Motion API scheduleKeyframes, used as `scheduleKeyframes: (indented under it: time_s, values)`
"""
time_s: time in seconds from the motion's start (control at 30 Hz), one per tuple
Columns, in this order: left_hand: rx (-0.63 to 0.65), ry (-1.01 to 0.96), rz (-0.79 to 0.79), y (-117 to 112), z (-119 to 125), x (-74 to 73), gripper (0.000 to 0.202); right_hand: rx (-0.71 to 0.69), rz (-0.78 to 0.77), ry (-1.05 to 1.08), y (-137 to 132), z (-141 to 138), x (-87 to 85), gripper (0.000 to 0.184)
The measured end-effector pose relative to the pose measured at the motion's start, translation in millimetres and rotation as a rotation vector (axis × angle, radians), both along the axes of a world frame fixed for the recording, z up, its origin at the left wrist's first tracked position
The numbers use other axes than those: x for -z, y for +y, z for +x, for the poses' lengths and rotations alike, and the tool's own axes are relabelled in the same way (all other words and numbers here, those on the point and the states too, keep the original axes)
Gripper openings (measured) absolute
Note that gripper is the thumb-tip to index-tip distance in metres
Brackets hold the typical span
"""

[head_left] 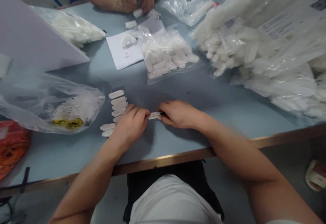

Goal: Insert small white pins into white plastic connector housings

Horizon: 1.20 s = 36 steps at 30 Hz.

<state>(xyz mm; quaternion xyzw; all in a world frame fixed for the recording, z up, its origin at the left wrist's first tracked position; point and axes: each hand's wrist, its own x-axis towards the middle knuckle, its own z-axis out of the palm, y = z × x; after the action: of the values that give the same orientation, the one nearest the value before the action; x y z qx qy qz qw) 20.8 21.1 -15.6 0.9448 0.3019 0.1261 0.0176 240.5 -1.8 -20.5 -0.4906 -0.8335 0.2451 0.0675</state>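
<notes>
As the left hand (pixel 129 127) and right hand (pixel 179 114) pinch its ends, the white strip (pixel 155 115) runs crosswise between them.

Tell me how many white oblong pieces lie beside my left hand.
7: five white oblong pieces in a column by the left hand, two more lower near its wrist. Others may be hidden under it.
</notes>
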Motion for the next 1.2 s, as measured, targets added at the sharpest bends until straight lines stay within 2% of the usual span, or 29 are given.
scheduleKeyframes:
  time_s: [0.37,0.63,0.8,0.93,1.07,1.2]
  values:
    - [0.009,0.001,0.014,0,1,-0.2,0.013,-0.004,-0.016,-0.023,0,1,-2.5,0.018]
    - [0.072,0.132,0.098,-6,3,-7.8,0.016,-0.004,-0.009,-0.001,0,1,-0.3,0.020]
    - [0.106,0.149,0.152,-8,7,-13.2,0.017,0.001,-0.015,0.009,0,1,1.8,0.021]
    - [0.116,0.107,0.107,-4,2,-12.1,0.018,0.000,-0.018,0.013,0,1,2.1,0.022]
    - [0.044,0.066,0.087,2,-9,-9.6,0.017,-0.005,-0.021,0.009,0,2,1.6,0.022]
    - [0.133,0.157,0.102,3,-11,-15.5,0.018,-0.003,-0.009,-0.004,0,1,1.9,0.021]
